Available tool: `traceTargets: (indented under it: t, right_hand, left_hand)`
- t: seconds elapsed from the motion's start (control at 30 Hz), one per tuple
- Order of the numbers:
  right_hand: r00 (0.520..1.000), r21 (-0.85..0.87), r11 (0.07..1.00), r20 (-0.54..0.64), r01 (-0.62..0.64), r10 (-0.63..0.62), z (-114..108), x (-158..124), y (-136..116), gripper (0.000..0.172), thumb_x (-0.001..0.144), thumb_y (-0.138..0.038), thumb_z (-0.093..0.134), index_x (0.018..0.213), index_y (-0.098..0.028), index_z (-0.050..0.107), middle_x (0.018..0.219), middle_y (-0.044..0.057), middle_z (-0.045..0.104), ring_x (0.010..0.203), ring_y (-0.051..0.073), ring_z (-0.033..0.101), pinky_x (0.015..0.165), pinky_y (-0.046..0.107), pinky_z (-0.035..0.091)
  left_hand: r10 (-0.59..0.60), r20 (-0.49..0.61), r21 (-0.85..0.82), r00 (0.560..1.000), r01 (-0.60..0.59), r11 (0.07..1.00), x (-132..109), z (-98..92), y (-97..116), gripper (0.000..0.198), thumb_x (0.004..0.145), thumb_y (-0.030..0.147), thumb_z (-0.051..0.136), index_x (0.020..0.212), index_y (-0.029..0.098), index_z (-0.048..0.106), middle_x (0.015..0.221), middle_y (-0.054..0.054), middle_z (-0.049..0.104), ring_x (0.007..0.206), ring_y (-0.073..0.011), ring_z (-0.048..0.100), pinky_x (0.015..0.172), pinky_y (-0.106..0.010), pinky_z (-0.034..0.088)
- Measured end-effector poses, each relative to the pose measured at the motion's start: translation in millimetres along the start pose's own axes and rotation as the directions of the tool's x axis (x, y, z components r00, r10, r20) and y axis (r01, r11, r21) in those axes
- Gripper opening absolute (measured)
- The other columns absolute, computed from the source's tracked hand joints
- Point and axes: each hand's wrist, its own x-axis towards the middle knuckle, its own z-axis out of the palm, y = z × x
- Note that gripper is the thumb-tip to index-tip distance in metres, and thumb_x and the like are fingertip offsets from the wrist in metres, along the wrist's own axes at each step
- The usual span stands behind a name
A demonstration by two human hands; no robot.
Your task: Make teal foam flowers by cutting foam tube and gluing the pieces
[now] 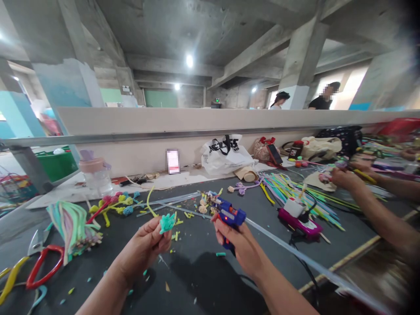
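Between the fingertips of my left hand is a small teal fuzzy flower. A yellow-green stem rises behind those fingers; whether it joins the flower cannot be made out. My right hand is wrapped round the grip of a blue hot glue gun, apart from the flower. A long clear glue stick runs out of the gun's back to the lower right. Beyond the gun's front lie beige fuzzy flowers. Short yellow-green and teal offcuts are scattered between and around my hands.
Scissors and a bundle of pastel fuzzy stems lie at left. A pink power strip, more stems and a co-worker's hands are at right. A bottle, phone and plastic bag stand along the back.
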Motion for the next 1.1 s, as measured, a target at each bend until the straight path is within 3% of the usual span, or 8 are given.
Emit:
traceTargets:
  t: [0.1,0.17,0.3,0.57,0.8,0.93,1.1]
  right_hand:
    - [0.978,0.109,0.993,0.205,-0.049,0.026,9,-21,-5,0.047,0.074,-0.06,0.06,0.092,-0.016,0.06,0.071,0.001,0.057,0.055,0.009,0.046,0.055,0.023,0.039]
    - [0.962,0.151,0.985,0.272,-0.079,0.036,15,-30,-3,0.048,0.069,-0.059,0.066,0.093,-0.018,0.06,0.077,0.003,0.061,0.061,0.011,0.052,0.06,0.025,0.043]
    - [0.977,0.232,0.965,0.203,-0.119,0.072,20,-39,4,0.05,0.066,-0.053,0.073,0.102,-0.022,0.056,0.09,0.005,0.065,0.08,0.019,0.061,0.072,0.031,0.047]
    - [0.969,0.103,0.976,0.176,-0.194,0.174,14,-41,7,0.067,0.063,-0.057,0.072,0.114,-0.022,0.047,0.089,0.006,0.063,0.079,0.022,0.06,0.073,0.036,0.047]
    - [0.945,0.041,0.964,0.214,-0.263,0.248,18,-38,-4,0.061,0.054,-0.069,0.069,0.087,-0.019,0.057,0.084,0.005,0.059,0.076,0.02,0.058,0.075,0.037,0.048]
    - [0.947,0.034,0.959,0.168,-0.281,0.272,21,-37,-5,0.068,0.049,-0.073,0.068,0.092,-0.021,0.055,0.088,0.006,0.06,0.081,0.022,0.059,0.078,0.039,0.048]
    - [0.947,-0.076,0.962,0.171,-0.261,0.27,22,-38,-7,0.062,0.053,-0.075,0.063,0.08,-0.019,0.058,0.085,0.008,0.061,0.075,0.022,0.058,0.075,0.04,0.049]
  left_hand:
    - [0.006,-0.056,0.025,0.998,-0.004,1.0,0,-2.8,-1,0.027,0.068,0.038,0.074,0.066,0.015,0.058,0.051,0.004,0.044,0.049,-0.0075,0.033,0.049,-0.021,0.026]
    - [0.01,-0.096,0.076,0.995,-0.003,0.997,-1,-3.8,0,0.028,0.068,0.039,0.073,0.067,0.016,0.059,0.051,0.004,0.045,0.05,-0.0075,0.034,0.051,-0.02,0.028]
    - [0.026,-0.127,0.196,0.992,0.0,0.981,-1,-4.4,5,0.032,0.069,0.044,0.071,0.063,0.015,0.058,0.054,0.003,0.047,0.052,-0.0078,0.034,0.052,-0.02,0.029]
    - [0.057,-0.133,0.24,0.989,-0.023,0.971,-2,-6.9,5,0.033,0.069,0.047,0.07,0.065,0.016,0.06,0.056,0.003,0.047,0.054,-0.0085,0.035,0.053,-0.02,0.028]
    - [0.064,-0.138,0.226,0.988,-0.031,0.974,-2,-8.8,3,0.031,0.07,0.045,0.07,0.066,0.016,0.061,0.059,0.002,0.048,0.057,-0.0089,0.037,0.055,-0.02,0.031]
    - [0.064,-0.14,0.249,0.988,-0.027,0.968,-3,-7.1,4,0.032,0.07,0.047,0.07,0.066,0.016,0.062,0.057,0.002,0.048,0.055,-0.0088,0.036,0.053,-0.02,0.031]
    - [0.066,-0.163,0.273,0.984,-0.02,0.962,-3,-7.6,3,0.031,0.07,0.046,0.069,0.065,0.016,0.062,0.058,0.002,0.048,0.056,-0.0096,0.037,0.054,-0.02,0.033]
